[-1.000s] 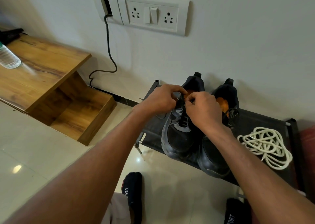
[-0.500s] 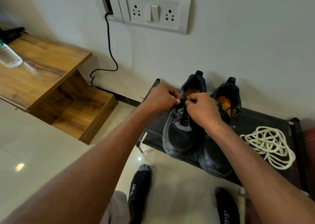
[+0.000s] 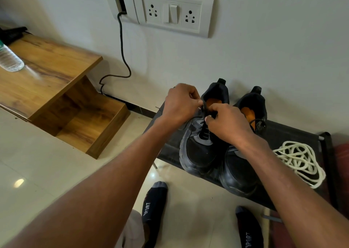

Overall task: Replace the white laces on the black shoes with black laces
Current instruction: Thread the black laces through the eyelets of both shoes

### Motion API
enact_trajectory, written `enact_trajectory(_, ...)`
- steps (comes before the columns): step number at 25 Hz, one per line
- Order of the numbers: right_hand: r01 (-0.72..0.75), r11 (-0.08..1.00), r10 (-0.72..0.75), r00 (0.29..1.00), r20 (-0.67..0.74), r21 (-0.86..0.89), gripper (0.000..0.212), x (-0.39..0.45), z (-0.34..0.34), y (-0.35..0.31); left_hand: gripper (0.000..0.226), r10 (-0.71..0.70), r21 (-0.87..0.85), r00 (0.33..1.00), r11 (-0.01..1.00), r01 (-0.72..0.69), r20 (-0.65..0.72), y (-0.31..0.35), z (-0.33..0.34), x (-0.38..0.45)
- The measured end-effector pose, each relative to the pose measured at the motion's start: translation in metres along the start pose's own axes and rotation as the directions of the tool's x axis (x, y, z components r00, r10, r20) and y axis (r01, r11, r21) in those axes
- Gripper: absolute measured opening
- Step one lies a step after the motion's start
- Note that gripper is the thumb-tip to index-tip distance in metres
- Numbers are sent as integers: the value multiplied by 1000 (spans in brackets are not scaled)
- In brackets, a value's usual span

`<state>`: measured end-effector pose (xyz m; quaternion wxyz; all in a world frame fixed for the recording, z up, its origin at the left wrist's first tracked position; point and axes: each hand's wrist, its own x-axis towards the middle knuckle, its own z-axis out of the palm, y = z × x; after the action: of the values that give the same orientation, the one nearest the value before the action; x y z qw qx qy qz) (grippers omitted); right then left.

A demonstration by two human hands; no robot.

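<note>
On the black fabric rack [image 3: 294,134], both hands pinch the black lace [image 3: 203,113] above the left sneaker [image 3: 200,149], left hand [image 3: 179,104] and right hand [image 3: 226,123] with fingers curled tight, while the removed white laces [image 3: 300,161] lie heaped beside the right sneaker [image 3: 239,172]

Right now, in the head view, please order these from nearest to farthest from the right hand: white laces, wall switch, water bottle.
From the right hand:
1. White laces, lower right, on the rack.
2. Wall switch, above, on the wall.
3. Water bottle, far left, on the wooden table.
</note>
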<state>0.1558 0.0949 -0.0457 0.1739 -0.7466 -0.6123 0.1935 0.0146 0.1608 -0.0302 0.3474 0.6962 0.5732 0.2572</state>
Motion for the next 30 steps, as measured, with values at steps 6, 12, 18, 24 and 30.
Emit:
enact_trajectory(6, 38, 999, -39, 979, -200, -13, 27, 2, -6, 5, 8, 96, -719, 984, 673, -174, -149, 35, -36, 3)
enact_trajectory(12, 5, 1000, -1, 981, -193, 19, 26, 0, -8, 15, 26, 48, 371, 961, 916, -151, 272, -10, 3, 5)
enact_trajectory(18, 27, 999, -20, 990, -143, 44, 26, 0, -11, 22, 18, 157, -190, 987, 970, -150, 26, 15, -16, 6)
enact_trajectory(24, 18, 995, -9, 995, -98, 95, 42, 1, -13, 19, 23, 300, -562, 949, 771, -301, -97, 39, -41, 4)
enact_trajectory(30, -5, 996, 11, 998, -64, 83, 48, -1, -16, 17, 38, 5, 337, 947, 934, -118, 320, -12, -3, 9)
